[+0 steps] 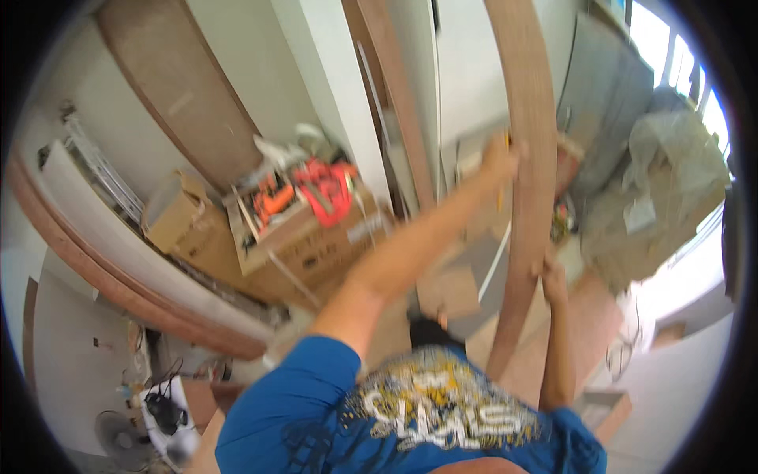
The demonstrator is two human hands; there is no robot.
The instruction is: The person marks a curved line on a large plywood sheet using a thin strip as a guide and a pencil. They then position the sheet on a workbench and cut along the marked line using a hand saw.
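Well, from far away I see a long brown wooden plank [530,87] running from the top of my view down to beside the blue T-shirt [288,395]. My right hand [555,283] is at the plank's right edge, and that grip is closed on the wood. My left hand [501,160] is higher up, by the left edge. Its fingers look curled, with a thin yellow stick [500,199] close by, but the blur is too strong, so I cannot tell what that grip holds.

The room is messy. Over on the left, a big cardboard box [312,257] has an orange power tool [272,200] and a red bag [335,204] on top. Behind it, a tall brown panel [170,75] stands against a pale wall [237,55]. On the right are a big gray sheet [612,83] and some crumpled clear plastic [671,146], with bright windows [649,33] behind them. A flat piece of cardboard [448,290] lies low down, near the feet. Far down on the left I see a fan [120,434] and a black bag [166,411].
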